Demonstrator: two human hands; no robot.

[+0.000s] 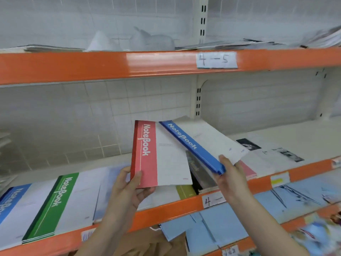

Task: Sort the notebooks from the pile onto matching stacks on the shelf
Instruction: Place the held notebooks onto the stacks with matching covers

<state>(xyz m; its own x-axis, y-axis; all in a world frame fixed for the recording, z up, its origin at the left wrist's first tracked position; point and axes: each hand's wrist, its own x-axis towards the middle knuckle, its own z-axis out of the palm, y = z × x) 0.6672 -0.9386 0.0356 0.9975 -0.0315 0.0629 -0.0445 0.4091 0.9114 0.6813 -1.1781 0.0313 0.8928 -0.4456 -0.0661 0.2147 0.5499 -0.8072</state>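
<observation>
My left hand (132,189) grips the lower corner of a red-spined notebook (158,154), held up above the middle shelf (166,206). Beside it, my right hand (227,172) grips the lower end of a blue-spined notebook (203,143), tilted with its spine toward me. Under both lies the pile (201,174) of mixed notebooks, dark covers and a pink one showing. On the shelf's left lie a green-spined stack (49,206) and a blue-spined stack (11,202).
An orange-edged upper shelf (110,63) with papers hangs overhead, labelled 4-5. White sheets with black pictures (273,152) lie on the shelf to the right. Light blue folders (212,230) fill the shelf below. A slotted upright post (198,100) stands behind the notebooks.
</observation>
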